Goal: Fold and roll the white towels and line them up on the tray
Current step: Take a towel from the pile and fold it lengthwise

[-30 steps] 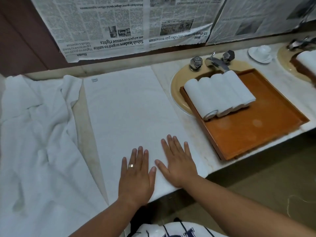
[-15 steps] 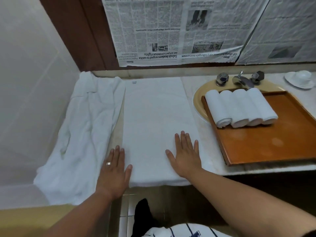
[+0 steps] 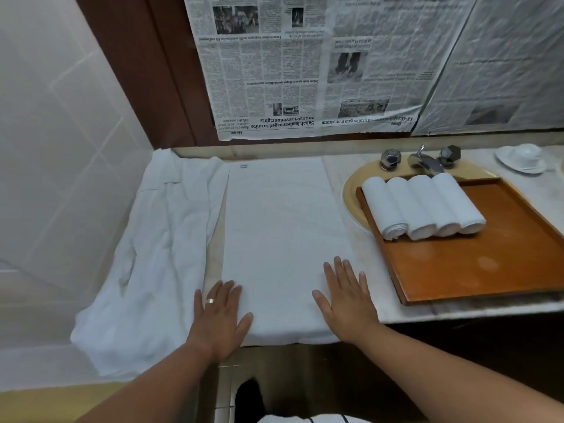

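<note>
A white towel lies flat on the counter as a long folded strip, its near end hanging slightly over the front edge. My left hand rests palm down on the towel's near left corner, fingers spread, a ring on one finger. My right hand lies flat on the near right corner. To the right, an orange-brown tray carries several rolled white towels lined up side by side at its far left end.
A heap of crumpled white towels covers the counter's left end beside the tiled wall. A faucet with two knobs stands behind the tray over a beige basin. A white cup and saucer sit far right. Newspaper covers the wall.
My hands have slid apart along the towel's near edge, from side by side in the middle to the two corners. The camera view has swung left and pulled back.
</note>
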